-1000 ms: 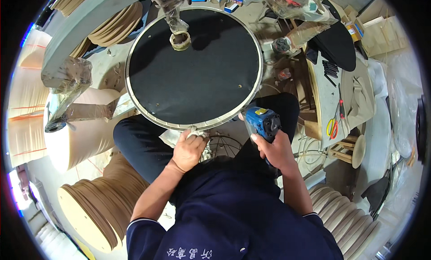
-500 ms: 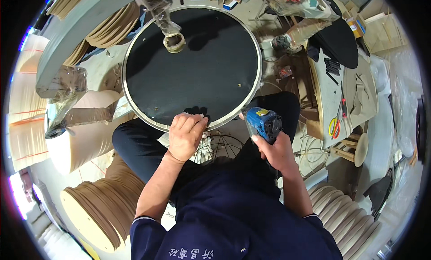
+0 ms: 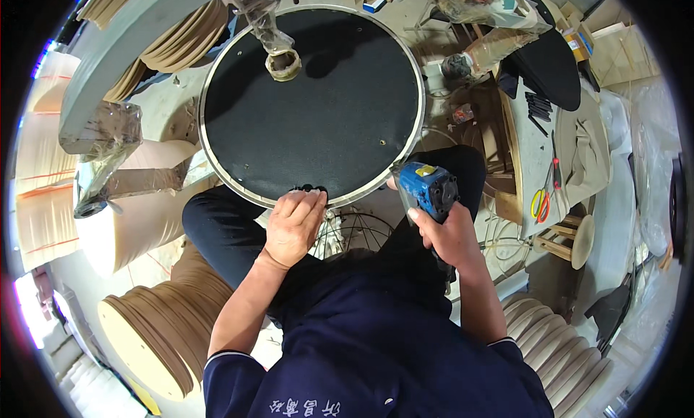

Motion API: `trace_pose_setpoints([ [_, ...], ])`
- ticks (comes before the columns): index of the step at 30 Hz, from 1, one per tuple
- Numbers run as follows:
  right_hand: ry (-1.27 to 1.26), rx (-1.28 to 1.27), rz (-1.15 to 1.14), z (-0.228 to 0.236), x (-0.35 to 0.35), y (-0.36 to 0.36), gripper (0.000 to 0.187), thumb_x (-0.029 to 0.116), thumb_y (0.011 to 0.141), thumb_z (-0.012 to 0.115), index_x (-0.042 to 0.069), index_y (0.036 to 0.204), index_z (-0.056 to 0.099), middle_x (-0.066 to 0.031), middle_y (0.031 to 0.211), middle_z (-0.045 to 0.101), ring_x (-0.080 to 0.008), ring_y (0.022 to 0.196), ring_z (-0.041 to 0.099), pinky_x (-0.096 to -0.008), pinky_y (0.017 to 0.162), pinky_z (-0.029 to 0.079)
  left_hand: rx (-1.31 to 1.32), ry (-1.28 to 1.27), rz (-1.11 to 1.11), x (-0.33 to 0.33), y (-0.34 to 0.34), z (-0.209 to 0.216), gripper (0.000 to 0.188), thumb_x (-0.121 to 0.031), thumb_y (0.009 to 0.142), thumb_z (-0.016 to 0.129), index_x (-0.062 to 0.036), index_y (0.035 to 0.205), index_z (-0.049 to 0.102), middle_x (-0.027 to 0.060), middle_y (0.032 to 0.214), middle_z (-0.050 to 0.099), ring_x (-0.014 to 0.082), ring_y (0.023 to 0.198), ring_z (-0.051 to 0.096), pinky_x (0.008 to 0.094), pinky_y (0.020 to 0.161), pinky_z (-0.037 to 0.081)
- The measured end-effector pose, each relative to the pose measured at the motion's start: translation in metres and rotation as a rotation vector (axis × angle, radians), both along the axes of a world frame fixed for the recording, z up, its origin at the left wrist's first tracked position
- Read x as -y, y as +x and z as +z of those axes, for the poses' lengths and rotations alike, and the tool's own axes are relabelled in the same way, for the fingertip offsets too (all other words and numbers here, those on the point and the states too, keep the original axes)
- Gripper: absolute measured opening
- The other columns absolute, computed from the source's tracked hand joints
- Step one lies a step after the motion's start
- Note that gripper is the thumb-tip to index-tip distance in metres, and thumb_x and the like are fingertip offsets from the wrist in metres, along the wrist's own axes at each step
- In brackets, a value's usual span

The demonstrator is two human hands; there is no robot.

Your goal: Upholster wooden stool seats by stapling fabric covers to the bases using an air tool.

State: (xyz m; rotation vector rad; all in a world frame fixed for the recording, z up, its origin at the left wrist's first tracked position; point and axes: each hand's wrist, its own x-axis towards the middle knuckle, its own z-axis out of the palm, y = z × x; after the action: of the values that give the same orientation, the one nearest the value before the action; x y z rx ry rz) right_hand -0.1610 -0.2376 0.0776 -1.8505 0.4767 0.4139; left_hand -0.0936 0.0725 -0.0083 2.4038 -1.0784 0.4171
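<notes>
A large round black panel (image 3: 311, 129) with a pale rim stands in front of me, with small holes or fasteners near its edge. My left hand (image 3: 294, 229) is closed over the near edge of the rim, its fingertips bent onto the black face; the thumb is hidden. Dark shapes show just beyond those fingertips, too unclear to tell from shadow. In my right hand (image 3: 457, 237) is a blue cordless drill (image 3: 428, 190), its front end pointing toward the panel's lower right rim. Whether its tip touches the rim cannot be made out.
Plastic-wrapped machine arms (image 3: 283, 64) reach over the panel. To the right, a bench (image 3: 538, 140) bears scissors (image 3: 540, 205), a red-handled screwdriver (image 3: 556, 174), black strips and cloth. Stacked round boards (image 3: 155, 338) stand at lower left, pale discs (image 3: 557, 346) at lower right.
My left hand has slid slightly left and down along the near rim. The drill has shifted a little right and up, and the panel slightly right and up.
</notes>
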Motion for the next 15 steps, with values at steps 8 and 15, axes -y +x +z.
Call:
trace_pose_setpoints([
  [8, 0.042, -0.014, -0.033, 0.017, 0.003, 0.024, 0.026, 0.028, 0.102, 0.074, 0.003, 0.099, 0.07, 0.0003, 0.067, 0.062, -0.008, 0.054, 0.059, -0.0275, 0.053, 0.048, -0.017, 0.032, 0.021, -0.013, -0.007, -0.009, 0.05, -0.005, 0.08, 0.075, -0.0039, 0.13, 0.076, 0.0073, 0.128, 0.07, 0.0271, 0.118, 0.066, 0.0448, 0.106, 0.056],
  [15, -0.042, -0.075, 0.013, 0.013, 0.009, 0.031, 0.028, 0.03, 0.102, 0.075, 0.003, 0.099, 0.07, -0.0012, 0.067, 0.062, -0.01, 0.052, 0.061, -0.0284, 0.051, 0.048, -0.005, 0.011, 0.044, -0.015, -0.01, -0.015, 0.049, -0.006, 0.08, 0.075, -0.0055, 0.129, 0.077, 0.0069, 0.127, 0.071, 0.0268, 0.117, 0.067, 0.0444, 0.105, 0.057],
])
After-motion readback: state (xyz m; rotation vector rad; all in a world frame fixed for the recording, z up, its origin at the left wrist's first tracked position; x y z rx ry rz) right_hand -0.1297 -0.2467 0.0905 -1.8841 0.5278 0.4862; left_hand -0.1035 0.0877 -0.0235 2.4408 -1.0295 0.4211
